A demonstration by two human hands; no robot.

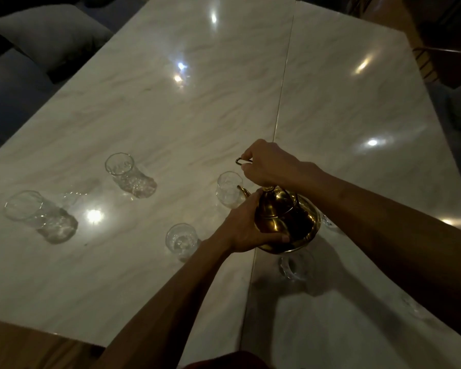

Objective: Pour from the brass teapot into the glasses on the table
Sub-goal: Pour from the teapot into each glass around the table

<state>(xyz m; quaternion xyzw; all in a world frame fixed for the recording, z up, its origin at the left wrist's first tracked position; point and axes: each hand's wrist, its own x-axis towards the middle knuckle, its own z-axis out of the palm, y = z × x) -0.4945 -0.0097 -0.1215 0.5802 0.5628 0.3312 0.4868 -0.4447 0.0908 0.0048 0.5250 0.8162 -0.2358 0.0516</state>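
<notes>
Right hand (266, 162) gripping teapot (288, 219) handle (241, 161) from above | left hand (246, 225) cupping its belly | teapot held above table (171, 115), spout (244, 190) nearing glass (228, 189) just beyond | advice: tilt slowly, spout over rim, left hand steadying; flow not visible.

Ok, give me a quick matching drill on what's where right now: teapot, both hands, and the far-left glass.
Column 1:
1. teapot
2. right hand
3. left hand
4. far-left glass

Column 2:
a. stands alone near the table's left edge
b. grips the top handle
c. tilted, spout towards a glass
d. cups the brass body from the side

Pairs: 1-c, 2-b, 3-d, 4-a
</notes>
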